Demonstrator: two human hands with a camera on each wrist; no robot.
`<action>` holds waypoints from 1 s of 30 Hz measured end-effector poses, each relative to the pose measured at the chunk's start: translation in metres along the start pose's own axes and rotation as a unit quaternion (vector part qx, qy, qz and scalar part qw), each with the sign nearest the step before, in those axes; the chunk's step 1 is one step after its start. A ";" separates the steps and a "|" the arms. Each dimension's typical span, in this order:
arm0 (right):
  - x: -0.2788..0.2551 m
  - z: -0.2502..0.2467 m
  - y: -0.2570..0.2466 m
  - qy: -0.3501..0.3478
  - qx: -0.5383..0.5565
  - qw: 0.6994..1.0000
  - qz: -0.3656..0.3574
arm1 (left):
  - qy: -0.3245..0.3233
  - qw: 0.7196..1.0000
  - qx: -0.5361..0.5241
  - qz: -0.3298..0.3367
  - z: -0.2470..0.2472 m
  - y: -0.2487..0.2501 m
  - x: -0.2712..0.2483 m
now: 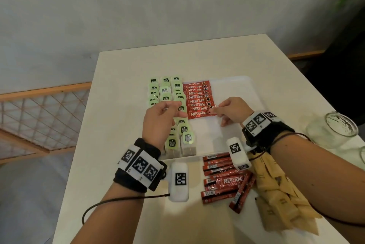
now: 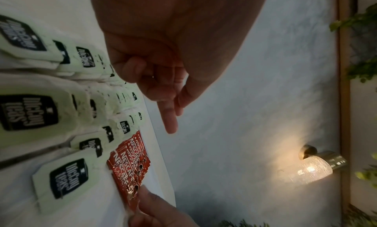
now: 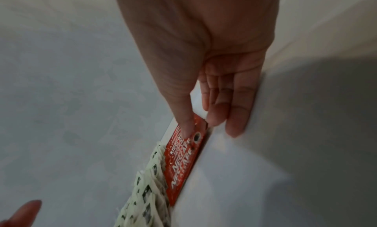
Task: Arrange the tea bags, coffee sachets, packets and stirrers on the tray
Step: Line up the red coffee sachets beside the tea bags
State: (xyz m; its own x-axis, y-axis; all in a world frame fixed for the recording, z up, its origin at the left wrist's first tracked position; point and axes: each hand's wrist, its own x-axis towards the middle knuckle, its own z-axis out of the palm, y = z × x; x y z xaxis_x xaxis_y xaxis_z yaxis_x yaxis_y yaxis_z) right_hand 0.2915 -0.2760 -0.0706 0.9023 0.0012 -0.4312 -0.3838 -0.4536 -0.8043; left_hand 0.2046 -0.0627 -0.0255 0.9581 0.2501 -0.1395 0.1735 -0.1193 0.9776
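A white tray [image 1: 233,89] lies on the white table. Green-tagged tea bags [image 1: 166,90] fill its left part in three rows. Beside them, red coffee sachets [image 1: 197,97] overlap in a column. My right hand [image 1: 216,110] pinches the right end of the nearest sachet [image 1: 198,114]; in the right wrist view the thumb [image 3: 187,129] presses on its top. My left hand [image 1: 182,108] hovers over the tea bags with fingers loosely curled and holds nothing. The left wrist view shows the same sachet column [image 2: 128,162] and tea bags [image 2: 28,112].
Loose red sachets [image 1: 225,182] lie on the table in front of the tray. A heap of beige packets [image 1: 280,194] sits under my right forearm. A glass jar [image 1: 335,129] stands at the right. The tray's right half is bare.
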 end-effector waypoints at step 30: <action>-0.185 -0.036 0.102 -0.064 -0.394 0.885 -0.240 | -0.248 0.688 0.651 0.203 0.085 -0.035 -0.122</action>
State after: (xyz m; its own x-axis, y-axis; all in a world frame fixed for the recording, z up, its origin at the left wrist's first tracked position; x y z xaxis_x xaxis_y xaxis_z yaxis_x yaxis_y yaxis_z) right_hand 0.0923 -0.3545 -0.0585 0.8751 0.4404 -0.2006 0.3393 -0.8539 -0.3947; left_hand 0.1011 -0.1707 -0.0557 0.8922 -0.3770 -0.2485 -0.3827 -0.9235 0.0271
